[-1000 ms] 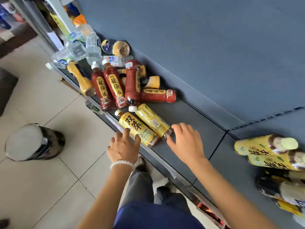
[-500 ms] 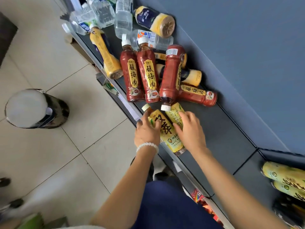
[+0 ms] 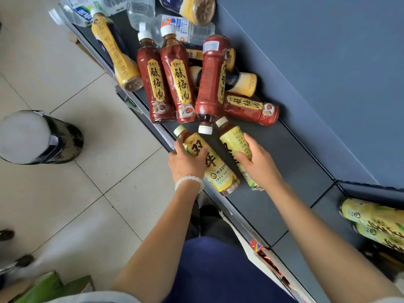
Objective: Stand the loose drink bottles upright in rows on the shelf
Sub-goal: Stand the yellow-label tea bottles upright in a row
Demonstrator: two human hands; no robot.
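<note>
Grey tile floor point(image 3: 72, 215) fills the left side, with a round stool point(image 3: 37, 137) standing on it well apart from the shelf point(image 3: 273, 206). At the shelf's far end lie clear water bottles point(image 3: 140, 9), tumbled over each other, and a pale yellow bottle point(image 3: 118, 60) lies along the front edge, its base toward the viewer. Just beside it, two red bottles point(image 3: 168, 82) lie side by side, white caps pointing away. A third red bottle point(image 3: 213, 82) lies across the heap with its cap toward the viewer, and a fourth point(image 3: 251, 108) lies crosswise near the back wall. Behind them a cream-coloured bottle point(image 3: 242, 83) lies on its side.

The left hand point(image 3: 185, 162), with a bead bracelet point(image 3: 189, 181) at the wrist, curls its fingers over the upper part of a yellow tea bottle point(image 3: 215, 165) lying at the shelf's front edge, cap pointing away. The right hand point(image 3: 259, 162) grasps a second yellow bottle point(image 3: 235, 141), which lies just beside the first, thumb on its near side and fingers wrapped over the label. Both bottles are on their sides, not yet upright.

On the next shelf section, at the right edge, more yellow bottles point(image 3: 373, 217) lie stacked on their sides.
</note>
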